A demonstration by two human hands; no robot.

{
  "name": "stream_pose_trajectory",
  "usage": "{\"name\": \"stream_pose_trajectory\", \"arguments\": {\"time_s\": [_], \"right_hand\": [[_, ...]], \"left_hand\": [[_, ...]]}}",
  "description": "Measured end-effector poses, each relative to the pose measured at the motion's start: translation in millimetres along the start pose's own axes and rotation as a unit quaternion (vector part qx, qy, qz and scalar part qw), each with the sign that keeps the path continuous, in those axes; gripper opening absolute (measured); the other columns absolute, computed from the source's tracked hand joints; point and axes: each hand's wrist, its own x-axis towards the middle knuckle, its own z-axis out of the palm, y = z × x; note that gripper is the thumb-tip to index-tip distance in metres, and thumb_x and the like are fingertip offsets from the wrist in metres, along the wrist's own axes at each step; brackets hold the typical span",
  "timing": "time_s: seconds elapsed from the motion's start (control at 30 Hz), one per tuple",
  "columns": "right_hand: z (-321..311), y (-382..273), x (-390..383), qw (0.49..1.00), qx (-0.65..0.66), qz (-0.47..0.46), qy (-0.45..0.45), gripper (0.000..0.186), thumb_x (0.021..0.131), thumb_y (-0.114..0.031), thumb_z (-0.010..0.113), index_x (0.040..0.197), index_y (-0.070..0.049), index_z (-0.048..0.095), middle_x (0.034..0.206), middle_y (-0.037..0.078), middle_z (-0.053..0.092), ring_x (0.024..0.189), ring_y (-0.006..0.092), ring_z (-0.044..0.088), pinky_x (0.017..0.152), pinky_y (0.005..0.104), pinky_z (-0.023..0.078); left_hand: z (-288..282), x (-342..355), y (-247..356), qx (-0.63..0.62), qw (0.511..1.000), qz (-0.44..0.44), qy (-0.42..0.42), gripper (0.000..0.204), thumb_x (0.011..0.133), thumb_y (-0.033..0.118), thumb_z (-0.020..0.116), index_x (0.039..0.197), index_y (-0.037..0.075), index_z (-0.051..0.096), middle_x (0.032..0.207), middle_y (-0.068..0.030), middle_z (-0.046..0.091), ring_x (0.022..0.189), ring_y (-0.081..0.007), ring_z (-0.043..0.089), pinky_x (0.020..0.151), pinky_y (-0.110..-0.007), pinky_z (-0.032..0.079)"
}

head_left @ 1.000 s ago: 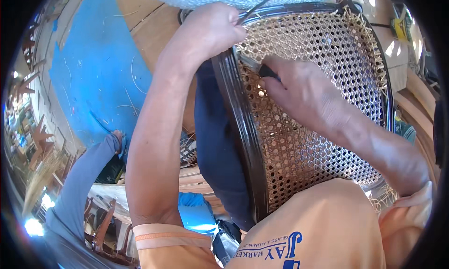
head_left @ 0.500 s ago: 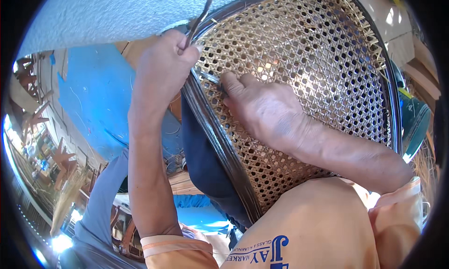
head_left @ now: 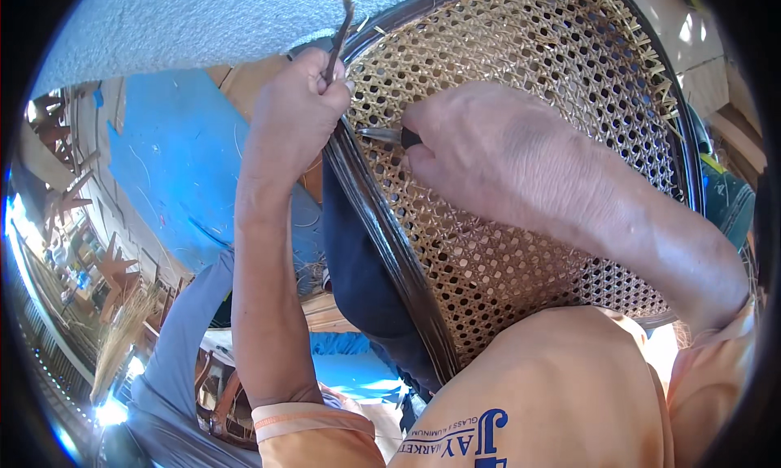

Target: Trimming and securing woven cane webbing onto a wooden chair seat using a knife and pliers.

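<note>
A woven cane panel (head_left: 480,285) in a dark wooden frame (head_left: 400,261) lies tilted across my lap. My left hand (head_left: 297,106) is closed at the frame's upper left edge, gripping a thin dark brown strip (head_left: 342,37) whose free end sticks up and bends over. My right hand (head_left: 496,147) lies over the cane, its fingers wrapped round the dark handle of a small metal-bladed tool (head_left: 381,134). The blade points left toward the frame edge, just below my left hand. Whether its tip touches the cane or the frame, I cannot tell. Loose cane ends (head_left: 647,57) stick out along the far right edge.
A pale blue textured surface (head_left: 195,29) borders the frame at the top. Beyond my left arm is a blue sheet (head_left: 175,167) with stray fibres on it. Grey-blue trousers (head_left: 183,346) show at lower left, near a bundle of straw-like strands (head_left: 122,338).
My right hand has drawn back slightly to the right and turned, showing more of the tool. My left hand stays at the frame edge, and the strip's free end leans further left.
</note>
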Motion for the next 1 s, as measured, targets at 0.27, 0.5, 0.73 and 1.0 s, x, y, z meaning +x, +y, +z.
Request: {"name": "stream_pose_trajectory", "arguments": {"time_s": [0.27,0.5,0.73,1.0], "right_hand": [[-12,10,16,0.944,-0.268,-0.195,0.004,0.009,0.074,-0.015,0.059,0.077,-0.006,0.063,0.075,0.006,0.055,0.083,0.0219,0.06,0.067,0.0325,0.051],[-20,-37,28,0.913,-0.373,-0.165,0.031,0.008,0.074,-0.01,0.059,0.071,-0.006,0.066,0.071,0.013,0.06,0.073,0.0245,0.064,0.062,0.0348,0.052],[-36,-46,48,0.852,-0.459,-0.227,-0.108,0.013,0.077,-0.009,0.057,0.073,-0.003,0.068,0.074,0.014,0.063,0.068,0.0267,0.065,0.059,0.0342,0.051],[13,-13,9,0.997,-0.073,-0.022,0.003,0.017,0.084,-0.016,0.056,0.093,-0.002,0.057,0.074,0.016,0.06,0.07,0.0339,0.062,0.061,0.0411,0.05]], "left_hand": [[6,7,-13,-0.017,0.999,0.041,0.018,0.019,0.08,0.02,0.056,0.083,0.001,0.058,0.068,-0.0179,0.057,0.063,-0.029,0.055,0.061,-0.037,0.043],[20,19,-32,-0.058,0.976,0.193,0.085,0.021,0.079,0.021,0.056,0.077,0.0,0.057,0.074,-0.0218,0.058,0.07,-0.0371,0.057,0.064,-0.04,0.044],[10,-4,-14,-0.066,0.964,0.235,0.109,0.022,0.079,0.021,0.054,0.078,0.0,0.059,0.076,-0.0225,0.058,0.074,-0.0382,0.057,0.067,-0.041,0.046],[9,9,-20,-0.032,0.996,0.085,0.025,0.02,0.078,0.018,0.054,0.082,0.001,0.063,0.068,-0.0178,0.06,0.065,-0.0287,0.061,0.064,-0.038,0.046]]}}
